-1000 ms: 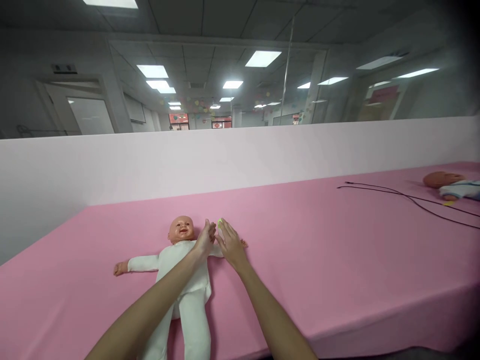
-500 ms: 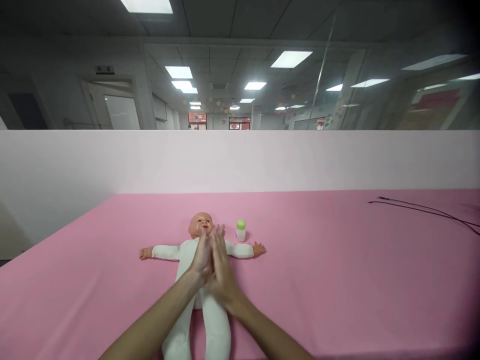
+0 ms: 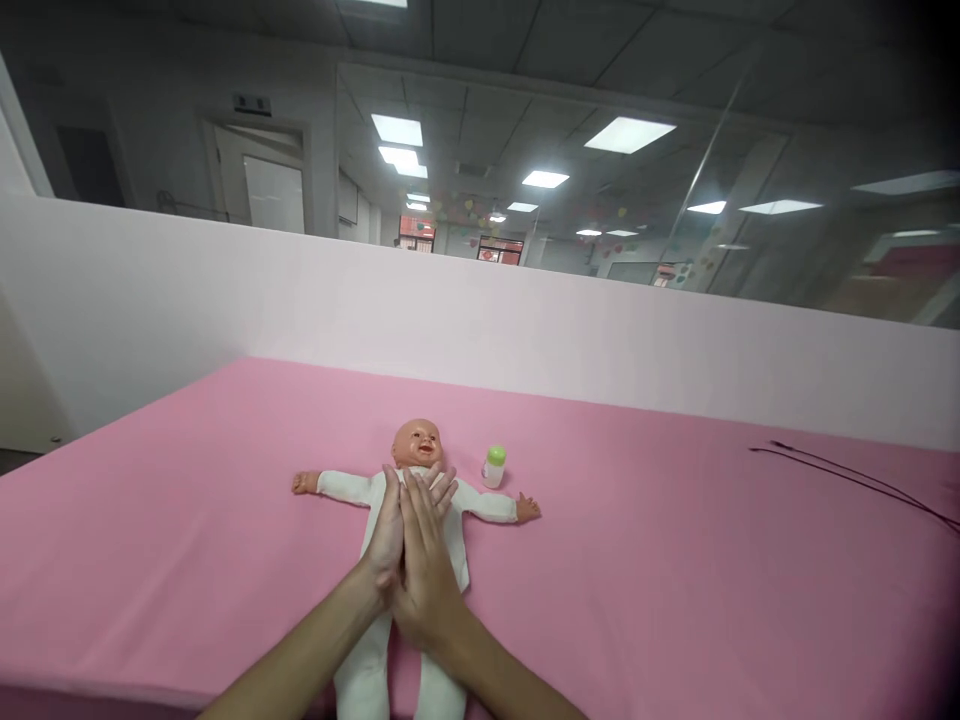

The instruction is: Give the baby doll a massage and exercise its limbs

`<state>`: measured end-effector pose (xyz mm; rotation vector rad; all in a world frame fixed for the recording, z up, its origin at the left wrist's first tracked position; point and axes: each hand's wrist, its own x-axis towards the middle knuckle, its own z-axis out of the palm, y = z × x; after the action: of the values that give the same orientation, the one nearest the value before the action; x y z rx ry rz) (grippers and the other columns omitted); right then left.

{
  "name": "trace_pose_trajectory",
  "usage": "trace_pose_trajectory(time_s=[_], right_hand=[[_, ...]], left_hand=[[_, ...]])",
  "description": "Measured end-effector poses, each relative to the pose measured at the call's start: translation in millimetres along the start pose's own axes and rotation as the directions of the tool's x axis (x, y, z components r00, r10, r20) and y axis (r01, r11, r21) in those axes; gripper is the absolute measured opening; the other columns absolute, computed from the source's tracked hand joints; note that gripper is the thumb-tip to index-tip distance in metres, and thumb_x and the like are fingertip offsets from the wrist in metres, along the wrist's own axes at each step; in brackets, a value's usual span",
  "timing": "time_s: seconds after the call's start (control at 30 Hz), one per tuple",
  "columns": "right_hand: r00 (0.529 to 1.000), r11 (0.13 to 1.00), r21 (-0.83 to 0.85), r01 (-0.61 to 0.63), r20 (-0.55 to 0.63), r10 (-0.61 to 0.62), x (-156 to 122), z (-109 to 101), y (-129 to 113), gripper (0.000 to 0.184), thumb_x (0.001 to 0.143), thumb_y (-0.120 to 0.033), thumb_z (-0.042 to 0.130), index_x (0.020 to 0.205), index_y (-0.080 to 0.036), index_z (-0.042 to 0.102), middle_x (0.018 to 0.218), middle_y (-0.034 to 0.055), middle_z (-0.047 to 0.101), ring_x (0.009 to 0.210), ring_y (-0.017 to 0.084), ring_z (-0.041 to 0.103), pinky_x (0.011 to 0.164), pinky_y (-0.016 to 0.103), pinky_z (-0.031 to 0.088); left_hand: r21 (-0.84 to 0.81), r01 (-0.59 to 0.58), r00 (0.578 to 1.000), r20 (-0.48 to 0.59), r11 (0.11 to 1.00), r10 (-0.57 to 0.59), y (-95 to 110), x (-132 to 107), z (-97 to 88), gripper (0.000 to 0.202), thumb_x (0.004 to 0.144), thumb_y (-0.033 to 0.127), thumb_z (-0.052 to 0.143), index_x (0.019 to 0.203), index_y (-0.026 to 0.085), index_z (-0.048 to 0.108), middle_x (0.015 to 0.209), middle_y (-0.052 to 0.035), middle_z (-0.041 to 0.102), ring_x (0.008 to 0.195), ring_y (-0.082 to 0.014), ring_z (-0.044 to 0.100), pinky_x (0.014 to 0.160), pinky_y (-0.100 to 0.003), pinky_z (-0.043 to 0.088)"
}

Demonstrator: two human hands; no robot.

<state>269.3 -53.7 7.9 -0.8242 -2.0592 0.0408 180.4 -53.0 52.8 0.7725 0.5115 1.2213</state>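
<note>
My left hand (image 3: 388, 530) and my right hand (image 3: 429, 560) are pressed palm to palm, fingers stretched out, over the torso of a baby doll (image 3: 459, 550). No object shows between the palms. The doll lies on its back in a white cloth body, arms spread to both sides, its head toward the far side. My hands and forearms hide much of its belly and hips. Beside the doll's head and arm stands a small clear bottle (image 3: 493, 474) with a green cap.
A pink cover (image 3: 645, 560) is spread over the table. Thin black cables (image 3: 862, 478) lie at the right. A white low wall (image 3: 525, 320) with glass above borders the back.
The view has tilted and turned slightly. My hands have shifted a little down the doll, off its chin, and the right palm has slid against the left; the fingers now cross at an angle.
</note>
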Motion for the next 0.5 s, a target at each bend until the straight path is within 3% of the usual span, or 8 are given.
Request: trace_pose_trajectory(time_s=[0.1,0.2,0.3,0.33,0.4,0.47,0.5], right_hand=[[1.000,1.000,-0.013,0.005,-0.029,-0.006,11,-6,6,0.082,0.103,-0.072,0.026,0.166,-0.021,0.028,0.167,0.0134,0.038,0.156,0.035,0.032,0.127,0.062,0.029],[0.991,0.992,-0.044,-0.122,-0.051,0.120,14,-5,11,0.070,0.107,-0.061,0.028,0.166,-0.024,0.028,0.167,0.0116,0.039,0.157,0.034,0.032,0.126,0.063,0.030],[0.993,0.991,-0.079,-0.105,0.045,0.109,0,5,2,0.078,0.105,-0.061,0.038,0.168,-0.021,0.019,0.170,0.0130,0.031,0.158,0.037,0.027,0.125,0.064,0.031],[0.993,0.994,-0.081,-0.068,0.090,0.075,-5,8,-3,0.084,0.102,-0.065,0.041,0.169,-0.019,0.017,0.171,0.0140,0.030,0.158,0.038,0.027,0.126,0.064,0.030],[0.989,0.998,-0.063,-0.016,0.148,0.025,-8,8,-7,0.093,0.099,-0.072,0.044,0.168,-0.016,0.018,0.170,0.0149,0.031,0.157,0.039,0.029,0.126,0.062,0.030],[0.987,0.998,-0.044,-0.051,0.147,0.057,-1,1,-2,0.087,0.100,-0.073,0.038,0.166,-0.017,0.028,0.167,0.0138,0.039,0.155,0.037,0.035,0.126,0.061,0.031],[0.985,0.995,-0.035,-0.094,0.145,0.098,4,-4,3,0.082,0.102,-0.072,0.035,0.164,-0.019,0.035,0.164,0.0132,0.044,0.153,0.036,0.040,0.126,0.060,0.033]], left_hand=[[-0.069,0.058,0.998,0.036,0.996,-0.056,7,-7,-5.2,0.090,0.093,0.083,0.030,0.156,0.022,0.050,0.162,-0.0099,0.048,0.160,-0.0308,0.022,0.132,-0.047,0.022],[-0.117,0.094,0.991,0.103,0.989,-0.082,13,-9,-11.1,0.088,0.096,0.081,0.026,0.140,0.016,0.067,0.149,-0.0165,0.061,0.152,-0.0326,0.041,0.127,-0.049,0.031],[-0.071,-0.004,0.998,0.064,0.997,0.009,-5,-4,-6.2,0.084,0.101,0.067,0.021,0.124,0.007,0.075,0.137,-0.0215,0.068,0.149,-0.0297,0.045,0.122,-0.041,0.037],[-0.069,-0.080,0.997,-0.001,0.994,0.080,-15,-3,-1.6,0.078,0.102,0.062,0.021,0.119,0.011,0.077,0.138,-0.0204,0.068,0.151,-0.0276,0.042,0.124,-0.038,0.033],[-0.120,-0.148,0.986,-0.101,0.982,0.136,-36,-4,7.7,0.071,0.103,0.059,0.025,0.138,0.015,0.069,0.144,-0.0125,0.065,0.156,-0.0227,0.034,0.129,-0.035,0.021],[-0.204,-0.048,0.996,-0.077,0.978,0.033,-45,-11,10.7,0.066,0.102,0.063,0.031,0.148,0.026,0.061,0.145,-0.0076,0.065,0.156,-0.0258,0.036,0.132,-0.045,0.019],[-0.235,0.058,0.998,-0.007,0.970,-0.061,-43,-15,8.4,0.068,0.101,0.067,0.031,0.149,0.027,0.059,0.144,-0.0088,0.066,0.153,-0.0291,0.040,0.130,-0.050,0.023]])
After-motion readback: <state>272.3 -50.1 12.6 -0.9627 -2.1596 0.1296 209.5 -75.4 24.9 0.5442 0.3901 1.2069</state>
